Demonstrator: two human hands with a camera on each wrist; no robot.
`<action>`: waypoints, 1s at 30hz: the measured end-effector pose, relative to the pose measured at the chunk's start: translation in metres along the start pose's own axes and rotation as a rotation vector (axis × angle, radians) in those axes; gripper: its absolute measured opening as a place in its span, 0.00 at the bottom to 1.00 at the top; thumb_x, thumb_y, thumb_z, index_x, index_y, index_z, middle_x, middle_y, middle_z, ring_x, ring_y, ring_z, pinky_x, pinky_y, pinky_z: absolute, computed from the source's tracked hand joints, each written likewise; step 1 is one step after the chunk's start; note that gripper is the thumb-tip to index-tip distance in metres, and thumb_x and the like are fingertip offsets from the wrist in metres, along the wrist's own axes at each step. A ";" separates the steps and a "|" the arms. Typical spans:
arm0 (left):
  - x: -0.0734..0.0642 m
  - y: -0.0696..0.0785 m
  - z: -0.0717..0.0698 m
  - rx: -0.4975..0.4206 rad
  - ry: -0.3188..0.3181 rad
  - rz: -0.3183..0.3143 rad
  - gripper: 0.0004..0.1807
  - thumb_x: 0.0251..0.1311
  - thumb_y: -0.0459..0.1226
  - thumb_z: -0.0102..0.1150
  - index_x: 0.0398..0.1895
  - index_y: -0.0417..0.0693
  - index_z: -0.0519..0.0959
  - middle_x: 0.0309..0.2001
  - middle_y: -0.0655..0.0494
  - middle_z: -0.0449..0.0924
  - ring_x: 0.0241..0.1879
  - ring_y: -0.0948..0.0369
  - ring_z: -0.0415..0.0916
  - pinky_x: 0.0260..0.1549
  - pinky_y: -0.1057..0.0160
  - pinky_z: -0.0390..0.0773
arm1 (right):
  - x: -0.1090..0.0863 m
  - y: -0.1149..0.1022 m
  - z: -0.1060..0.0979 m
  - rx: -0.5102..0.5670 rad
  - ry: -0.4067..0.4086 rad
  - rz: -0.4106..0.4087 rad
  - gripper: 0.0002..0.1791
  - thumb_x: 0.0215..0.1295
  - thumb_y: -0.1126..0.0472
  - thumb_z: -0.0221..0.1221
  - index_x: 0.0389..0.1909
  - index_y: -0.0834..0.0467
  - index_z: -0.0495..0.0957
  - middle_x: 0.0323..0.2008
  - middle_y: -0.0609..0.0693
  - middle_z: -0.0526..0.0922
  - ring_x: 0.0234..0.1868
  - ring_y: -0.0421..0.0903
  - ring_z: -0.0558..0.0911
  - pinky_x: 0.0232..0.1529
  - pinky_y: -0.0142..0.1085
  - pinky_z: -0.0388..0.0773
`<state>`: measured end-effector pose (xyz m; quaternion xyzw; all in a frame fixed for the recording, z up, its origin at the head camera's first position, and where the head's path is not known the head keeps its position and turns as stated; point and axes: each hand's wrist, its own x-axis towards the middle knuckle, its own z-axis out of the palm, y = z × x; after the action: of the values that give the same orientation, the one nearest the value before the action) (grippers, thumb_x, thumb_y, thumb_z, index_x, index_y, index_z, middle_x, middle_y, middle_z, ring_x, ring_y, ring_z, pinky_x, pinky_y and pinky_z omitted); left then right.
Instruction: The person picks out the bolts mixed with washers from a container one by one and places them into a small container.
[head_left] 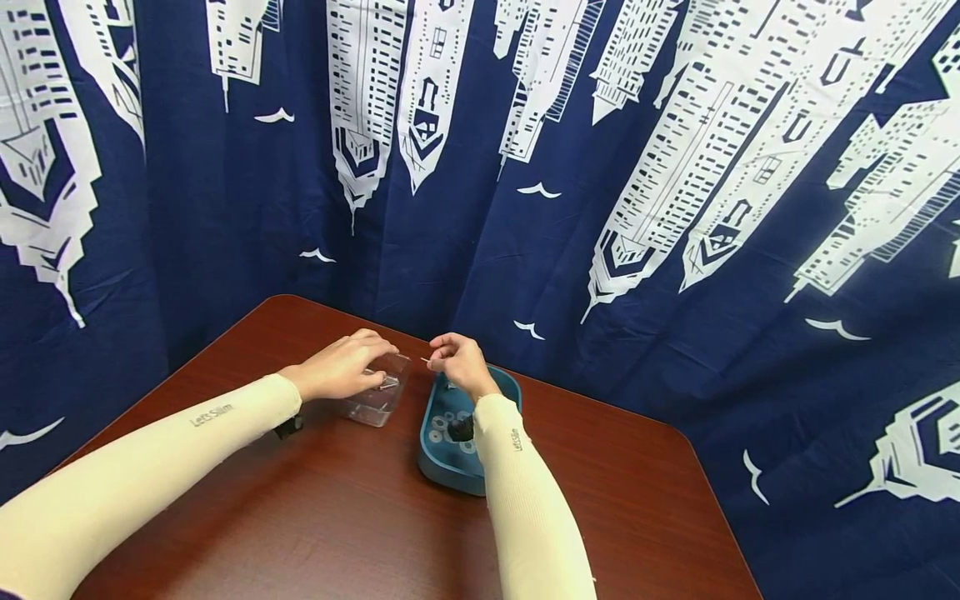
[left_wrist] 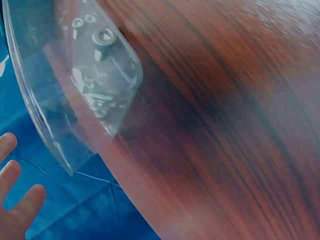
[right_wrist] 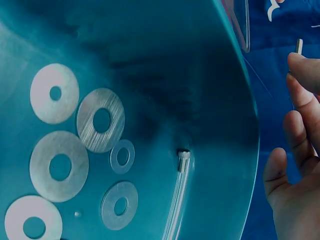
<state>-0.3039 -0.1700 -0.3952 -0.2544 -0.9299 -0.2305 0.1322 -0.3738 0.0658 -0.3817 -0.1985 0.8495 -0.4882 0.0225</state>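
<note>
My right hand (head_left: 462,365) is over the far end of a blue tray (head_left: 450,477). Its thumb and a finger pinch a slim metal pin (right_wrist: 299,46); only the tip shows in the right wrist view, so I cannot tell its exact kind. Over a clear plastic box (head_left: 369,414) to the left hovers my left hand (head_left: 341,367), fingers spread and loosely bent, holding nothing. In the left wrist view its fingertips are beside the box wall (left_wrist: 42,125). Small metal hardware (left_wrist: 104,37), some ring-shaped, lies in the box.
Several flat metal washers (right_wrist: 59,166) lie in the tray, with a short metal piece (right_wrist: 184,161) near its side. Box and tray stand side by side on a brown wooden table (head_left: 337,508). A navy curtain (head_left: 465,225) with white building prints hangs behind the table's far edge.
</note>
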 end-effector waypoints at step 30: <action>-0.028 -0.037 0.000 0.052 0.012 -0.091 0.24 0.62 0.37 0.62 0.62 0.44 0.78 0.58 0.46 0.80 0.63 0.48 0.68 0.62 0.42 0.70 | 0.009 -0.007 0.022 0.003 -0.040 -0.034 0.16 0.53 0.75 0.67 0.44 0.62 0.81 0.26 0.47 0.82 0.28 0.39 0.77 0.31 0.29 0.71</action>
<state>-0.3003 -0.2098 -0.4192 -0.2069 -0.9454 -0.2135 0.1338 -0.3747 0.0413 -0.3861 -0.2224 0.8448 -0.4857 0.0314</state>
